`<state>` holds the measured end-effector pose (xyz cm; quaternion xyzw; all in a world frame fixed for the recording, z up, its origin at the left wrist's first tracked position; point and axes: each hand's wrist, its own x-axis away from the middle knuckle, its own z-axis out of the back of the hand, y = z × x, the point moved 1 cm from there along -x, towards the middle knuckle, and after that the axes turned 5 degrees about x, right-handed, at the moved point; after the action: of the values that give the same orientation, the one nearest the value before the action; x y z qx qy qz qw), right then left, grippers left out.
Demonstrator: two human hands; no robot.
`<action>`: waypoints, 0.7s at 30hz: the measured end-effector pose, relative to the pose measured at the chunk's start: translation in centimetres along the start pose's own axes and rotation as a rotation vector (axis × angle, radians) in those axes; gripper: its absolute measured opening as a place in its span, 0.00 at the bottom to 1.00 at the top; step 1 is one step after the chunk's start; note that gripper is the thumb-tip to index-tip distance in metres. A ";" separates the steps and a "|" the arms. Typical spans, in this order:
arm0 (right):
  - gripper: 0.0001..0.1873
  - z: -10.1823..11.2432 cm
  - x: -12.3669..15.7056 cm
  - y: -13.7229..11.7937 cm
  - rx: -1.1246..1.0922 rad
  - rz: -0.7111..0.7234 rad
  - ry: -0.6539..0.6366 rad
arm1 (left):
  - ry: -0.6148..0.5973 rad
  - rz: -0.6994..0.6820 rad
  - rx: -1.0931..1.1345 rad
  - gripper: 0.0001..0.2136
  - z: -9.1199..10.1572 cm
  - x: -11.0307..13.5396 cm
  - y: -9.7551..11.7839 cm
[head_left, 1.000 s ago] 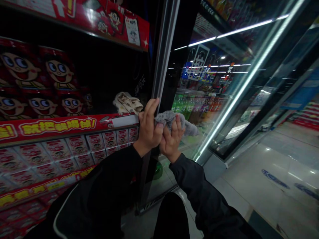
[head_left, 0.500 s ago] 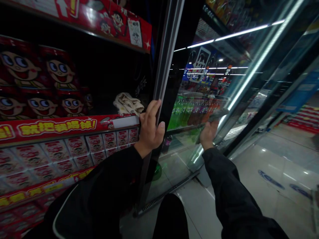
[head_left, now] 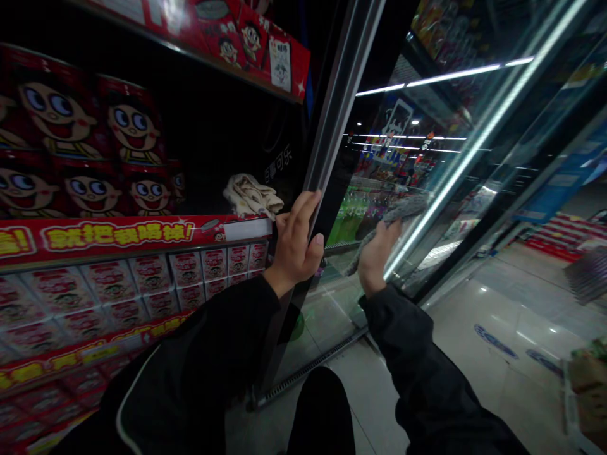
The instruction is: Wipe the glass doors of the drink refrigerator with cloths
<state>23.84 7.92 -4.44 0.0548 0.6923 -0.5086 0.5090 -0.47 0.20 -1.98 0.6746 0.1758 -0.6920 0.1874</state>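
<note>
My left hand (head_left: pixel 294 246) holds the near edge of an opened glass door (head_left: pixel 327 309), its bent fingers against the metal frame (head_left: pixel 339 95) and its thumb towards the glass. My right hand (head_left: pixel 378 258) has a grey cloth (head_left: pixel 406 205) pressed flat on the pane, fingers closed over it. Parts of the cloth stick out above the hand and to its left. Just left of my left hand, a crumpled off-white cloth (head_left: pixel 251 194) lies on the shelf edge.
Red cans (head_left: pixel 135 126) with cartoon faces stand on the left shelf, above rows of small cartons (head_left: pixel 147 272). Bottles (head_left: pixel 348 208) show in the glass. Tiled floor (head_left: pixel 455 354) lies to the right, with a box (head_left: pixel 588 385) at the far edge.
My right hand has moved left and slightly down across the glass with the grey cloth. My left hand stays on the door edge, while the view has shifted slightly.
</note>
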 end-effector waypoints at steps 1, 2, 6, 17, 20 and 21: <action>0.34 -0.5 2.5 -1.2 0.072 0.115 -0.012 | 0.002 -0.005 -0.002 0.32 0.0 0.0 0.0; 0.35 -0.9 5.0 -2.4 0.131 0.273 -0.024 | 0.004 -0.011 -0.005 0.32 0.0 0.0 -0.1; 0.32 -2.2 13.0 -4.7 0.144 0.683 -0.104 | -0.011 -0.033 -0.010 0.35 0.1 0.1 -0.4; 0.20 -1.1 7.0 5.0 0.143 0.843 -0.310 | 0.003 -0.034 0.010 0.32 -0.1 0.3 -0.8; 0.21 0.5 3.8 8.1 0.222 0.580 -0.266 | 0.015 -0.020 -0.014 0.33 -0.2 0.3 -0.8; 0.23 1.2 2.6 9.0 0.242 0.483 -0.241 | 0.014 -0.014 -0.025 0.33 -0.2 0.3 -0.8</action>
<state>28.72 10.10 -12.21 0.2173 0.5281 -0.4545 0.6836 -0.66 0.96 -2.26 0.6758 0.1905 -0.6863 0.1896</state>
